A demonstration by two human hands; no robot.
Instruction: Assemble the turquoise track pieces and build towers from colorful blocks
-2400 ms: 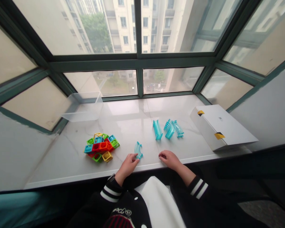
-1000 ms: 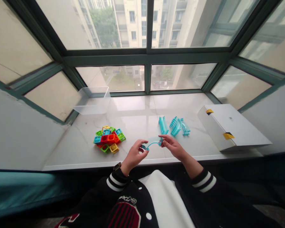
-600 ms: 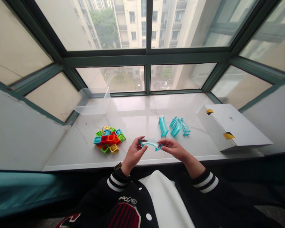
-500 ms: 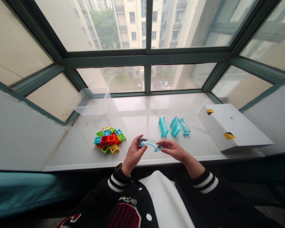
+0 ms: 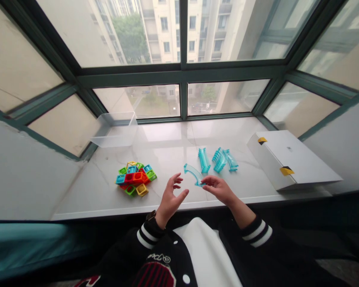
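Note:
Between the fingertips of my right hand [image 5: 218,188] is one end of a curved, see-through blue track piece [image 5: 193,172]. Its other end points up and to the left, free of any grip. My left hand [image 5: 172,197] is just left of the piece, fingers and thumb apart, holding nothing. Beyond my right hand, a stack of straight blue track pieces [image 5: 204,160] lies on the white marble sill [image 5: 170,155]. Several curved blue track pieces [image 5: 220,160] lie to the right of that stack.
A pile of coloured plastic blocks [image 5: 135,177] sits left of my hands. Behind it, a clear plastic bin [image 5: 115,135] stands near the window. At the right is a white box [image 5: 299,157] with yellow-and-black tape. The dark green window frame [image 5: 182,75] bounds the sill.
My left hand has let go of the curved track piece and opened beside it. The piece has swung its free end upward, held only in my right hand. The view has shifted slightly.

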